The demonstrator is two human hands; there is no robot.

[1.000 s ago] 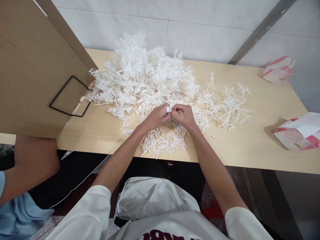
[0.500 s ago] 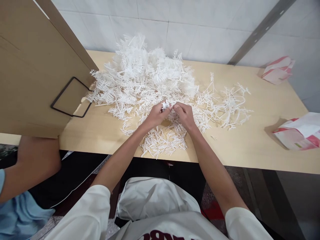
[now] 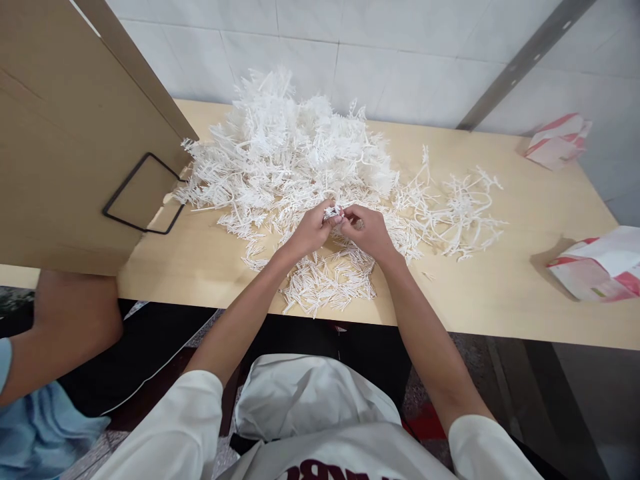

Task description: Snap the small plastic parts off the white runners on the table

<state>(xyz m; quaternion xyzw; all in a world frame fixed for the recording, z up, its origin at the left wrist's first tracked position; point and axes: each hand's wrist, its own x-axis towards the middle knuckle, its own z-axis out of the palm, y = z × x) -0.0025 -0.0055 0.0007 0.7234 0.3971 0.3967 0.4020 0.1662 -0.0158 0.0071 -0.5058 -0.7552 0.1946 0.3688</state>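
My left hand [image 3: 316, 227] is closed around a small white branched plastic piece [image 3: 331, 212], its tips showing above the thumb. Right against it, my right hand [image 3: 367, 230] pinches at the same piece with thumb and forefinger; the fingertips of both hands nearly meet. Behind them rises a big heap of white branched plastic pieces [image 3: 300, 140]. Below my wrists lies a low pile of short loose white sticks [image 3: 327, 283]. To the right rests a looser tangle of bare white stems [image 3: 467, 210].
A large cardboard box [image 3: 75, 147] with a black wire loop [image 3: 143, 193] stands at the left on the wooden table [image 3: 500, 300]. Two red-and-white paper bags are at the right, one near [image 3: 600, 263], one far [image 3: 557, 140]. Another person's arm [image 3: 75, 327] shows at lower left.
My right hand has shifted slightly left, its fingers now overlapping my left thumb at the white piece. My left hand stays almost in place.
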